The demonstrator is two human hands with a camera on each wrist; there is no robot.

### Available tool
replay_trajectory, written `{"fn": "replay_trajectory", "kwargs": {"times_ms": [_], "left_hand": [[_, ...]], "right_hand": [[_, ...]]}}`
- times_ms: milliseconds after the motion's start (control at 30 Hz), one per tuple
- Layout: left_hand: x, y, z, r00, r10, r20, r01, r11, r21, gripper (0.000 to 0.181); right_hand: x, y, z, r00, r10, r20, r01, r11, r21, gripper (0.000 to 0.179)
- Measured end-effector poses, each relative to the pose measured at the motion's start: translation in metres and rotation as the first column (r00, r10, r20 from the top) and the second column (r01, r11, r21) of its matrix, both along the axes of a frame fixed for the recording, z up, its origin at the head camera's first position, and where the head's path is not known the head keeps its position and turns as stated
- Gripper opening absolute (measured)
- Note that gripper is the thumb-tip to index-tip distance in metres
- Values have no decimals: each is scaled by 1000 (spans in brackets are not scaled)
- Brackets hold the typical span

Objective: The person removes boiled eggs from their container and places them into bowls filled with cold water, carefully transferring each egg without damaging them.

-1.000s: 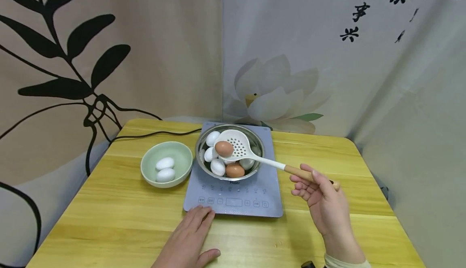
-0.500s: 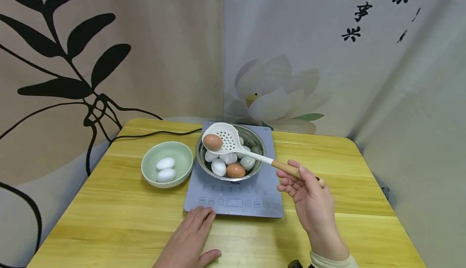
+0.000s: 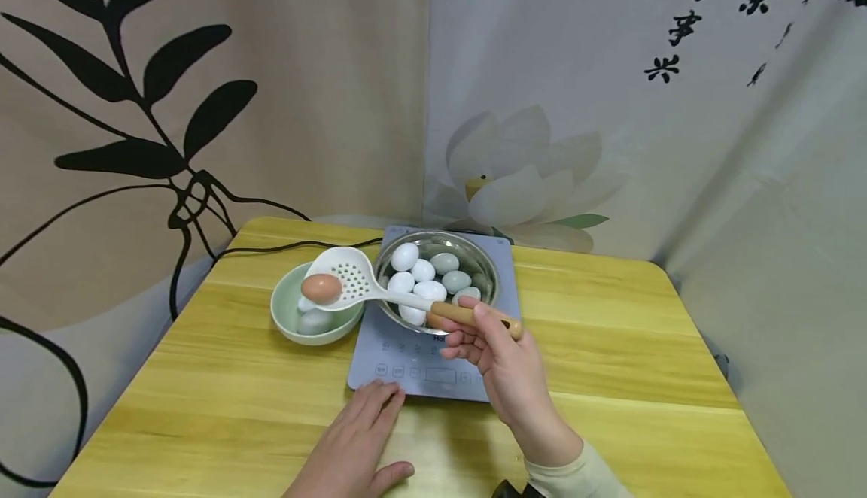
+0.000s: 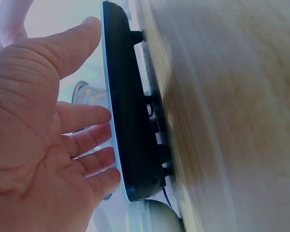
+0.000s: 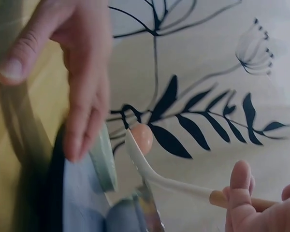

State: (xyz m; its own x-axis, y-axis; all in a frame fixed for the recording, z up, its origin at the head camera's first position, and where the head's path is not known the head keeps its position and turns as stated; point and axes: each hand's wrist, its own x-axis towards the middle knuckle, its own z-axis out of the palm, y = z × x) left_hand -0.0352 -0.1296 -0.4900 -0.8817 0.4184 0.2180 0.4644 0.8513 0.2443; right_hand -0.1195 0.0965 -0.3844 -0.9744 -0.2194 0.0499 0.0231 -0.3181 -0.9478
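My right hand grips the wooden handle of a white slotted spoon. A brown egg rests in the spoon's head, which overlaps the green bowl in the head view; the right wrist view shows the egg lying on the tilted spoon. Two white eggs lie in that bowl, partly hidden by the spoon. Several white and pale eggs fill the steel pot, with one brown egg mostly hidden. With fingers extended, my left hand touches the front edge of the induction cooker.
The steel pot stands on the cooker, on a yellow wooden table. A black cord runs left from the cooker's back. Behind the table hangs a printed curtain.
The right hand has carried the spoon with the brown egg leftward from over the steel pot to over the green bowl. The left hand has stayed at the cooker's edge.
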Motion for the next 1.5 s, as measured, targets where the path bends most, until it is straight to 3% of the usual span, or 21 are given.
{"fn": "replay_trajectory", "kwargs": {"times_ms": [200, 333, 533, 633, 733, 833, 867, 933, 1000, 1100, 1200, 1333, 1367, 1433, 1500], "left_hand": [[-1, 0, 0, 1000, -1, -10, 1, 1000, 11, 91], [-1, -1, 1, 999, -13, -41, 13, 1000, 3, 91], [-1, -2, -5, 983, -30, -179, 31, 1000, 4, 97], [-2, -3, -8, 967, -35, -253, 39, 999, 9, 103], [-3, -3, -9, 965, -33, -262, 39, 999, 17, 107], [-2, -3, -8, 973, -28, -227, 31, 999, 11, 106], [-1, -3, -7, 977, -27, -213, 30, 1000, 9, 105], [-1, -3, -6, 982, -27, -188, 28, 1000, 1, 103], [-1, -4, -5, 984, -29, -177, 28, 1000, -5, 104], [-2, -4, -6, 976, -36, -216, 34, 999, -13, 107], [-2, -5, -6, 976, -33, -213, 32, 999, -7, 103], [-1, -4, -4, 994, -30, -102, 30, 1000, 1, 94], [-1, -3, -3, 996, -30, -79, 30, 1000, 1, 93], [-1, -3, -2, 998, -27, -48, 27, 1000, -6, 92], [-1, -3, -1, 999, -21, -30, 21, 1000, -7, 91]], "right_hand": [[4, -25, -5, 1000, 15, -13, -14, 997, 69, 44], [9, -38, -11, 997, 21, -80, -10, 990, 139, 39], [20, -55, -21, 967, 63, -249, 4, 966, 260, 37], [24, -61, -28, 917, 94, -388, 46, 940, 338, 38], [25, -64, -35, 824, 105, -557, 155, 903, 401, 38], [24, -65, -41, 728, 105, -678, 263, 870, 417, 39], [23, -65, -43, 707, 107, -699, 282, 864, 417, 39], [22, -64, -45, 691, 108, -715, 289, 865, 410, 40], [23, -62, -47, 698, 102, -708, 280, 872, 402, 40], [24, -58, -48, 722, 88, -686, 252, 891, 379, 40], [25, -52, -45, 776, 70, -626, 169, 934, 314, 39], [27, -33, -33, 879, -2, -476, 87, 984, 156, 36], [27, -27, -29, 894, -33, -447, 98, 988, 123, 36], [27, -13, -23, 902, -97, -420, 140, 987, 74, 36], [27, 2, -19, 881, -150, -450, 196, 979, 57, 36]]}}
